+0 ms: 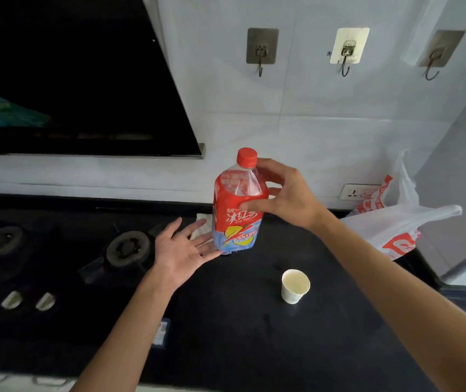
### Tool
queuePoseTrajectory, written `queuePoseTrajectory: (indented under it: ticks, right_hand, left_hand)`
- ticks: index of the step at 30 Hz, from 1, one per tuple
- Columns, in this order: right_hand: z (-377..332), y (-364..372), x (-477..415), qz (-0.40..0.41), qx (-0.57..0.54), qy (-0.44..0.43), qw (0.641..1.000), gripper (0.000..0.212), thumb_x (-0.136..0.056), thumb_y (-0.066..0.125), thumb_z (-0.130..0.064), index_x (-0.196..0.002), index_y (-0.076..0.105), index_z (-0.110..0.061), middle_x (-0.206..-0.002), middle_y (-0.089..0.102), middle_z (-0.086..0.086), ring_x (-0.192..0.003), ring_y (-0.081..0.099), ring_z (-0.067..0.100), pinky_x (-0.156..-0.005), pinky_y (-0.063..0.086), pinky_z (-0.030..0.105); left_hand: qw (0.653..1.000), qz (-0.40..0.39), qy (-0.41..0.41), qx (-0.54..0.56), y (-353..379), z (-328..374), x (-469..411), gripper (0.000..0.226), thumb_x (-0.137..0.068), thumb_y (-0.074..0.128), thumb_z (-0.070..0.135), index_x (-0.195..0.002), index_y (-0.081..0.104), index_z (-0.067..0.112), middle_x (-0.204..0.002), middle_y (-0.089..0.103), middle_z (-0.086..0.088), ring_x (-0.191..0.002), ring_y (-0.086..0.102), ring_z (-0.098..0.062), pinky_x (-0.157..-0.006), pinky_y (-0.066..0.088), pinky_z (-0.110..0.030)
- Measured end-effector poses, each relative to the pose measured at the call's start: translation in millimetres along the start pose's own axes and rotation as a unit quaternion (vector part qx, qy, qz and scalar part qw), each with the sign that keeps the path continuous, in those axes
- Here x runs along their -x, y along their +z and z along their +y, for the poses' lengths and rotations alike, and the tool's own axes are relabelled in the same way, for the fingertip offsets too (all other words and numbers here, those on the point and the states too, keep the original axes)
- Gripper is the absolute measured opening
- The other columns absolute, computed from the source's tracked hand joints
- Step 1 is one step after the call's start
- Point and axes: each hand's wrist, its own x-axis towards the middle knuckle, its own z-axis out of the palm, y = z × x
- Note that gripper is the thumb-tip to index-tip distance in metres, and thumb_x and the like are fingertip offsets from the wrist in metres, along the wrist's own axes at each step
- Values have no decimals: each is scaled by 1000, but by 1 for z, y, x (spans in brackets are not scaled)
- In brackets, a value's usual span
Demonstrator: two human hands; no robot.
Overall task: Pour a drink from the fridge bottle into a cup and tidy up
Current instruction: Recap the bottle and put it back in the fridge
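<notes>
Red-capped bottle (236, 232) upright, right hand (288, 199) gripping, left hand (181, 250) open.

White tiled wall (311, 131) above black counter (240, 321).

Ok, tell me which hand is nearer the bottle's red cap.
Right. The right hand grips the bottle high up, fingers just beside the red cap. The left hand is open, low by the bottle's base, well below the cap.
</notes>
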Motion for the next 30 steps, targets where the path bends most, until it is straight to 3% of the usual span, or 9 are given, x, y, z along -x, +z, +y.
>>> queuePoseTrajectory:
  ticks: [4, 9, 17, 24, 30]
  right_hand:
    - [-4, -12, 7, -15, -29, -27, 999, 68, -68, 90, -15, -129, 59, -14, -119, 68, -3, -108, 65, 13, -92, 57, 37]
    - [-11, -23, 21, -40, -73, -54, 995, 67, -69, 89, -16, -129, 59, -18, -119, 68, -5, -109, 64, 13, -91, 56, 31]
    - [-40, -21, 40, -95, -165, -75, 979, 65, -66, 89, -6, -123, 61, -21, -112, 69, -4, -106, 65, 12, -88, 58, 34]
    - [-88, 14, 47, -192, -193, -126, 954, 64, -68, 88, -7, -122, 61, -27, -112, 70, -6, -108, 65, 13, -89, 58, 35]
    - [-136, 72, 56, -270, -222, -158, 923, 67, -69, 87, -6, -129, 59, -18, -120, 68, 0, -110, 64, 13, -86, 57, 30]
  left_hand:
    - [1000, 4, 23, -13, 10, -1, 22, 56, -96, 45, 45, -132, 54, 3, -131, 56, -36, -119, 56, -52, -94, 44, -66]
    - [998, 23, 51, -25, 26, -16, 52, 59, -95, 46, 47, -134, 52, 4, -133, 53, -38, -120, 54, -55, -89, 45, -68]
    - [987, 58, 142, 34, 30, -50, 111, 64, -95, 45, 48, -140, 47, 3, -136, 49, -40, -126, 48, -57, -105, 34, -71]
    - [965, 92, 240, 51, 10, -61, 187, 59, -94, 44, 46, -138, 50, 7, -134, 52, -38, -123, 51, -56, -101, 39, -68]
    - [937, 155, 310, 38, -25, -52, 253, 58, -93, 44, 46, -139, 49, 11, -132, 56, -35, -119, 56, -55, -99, 44, -65]
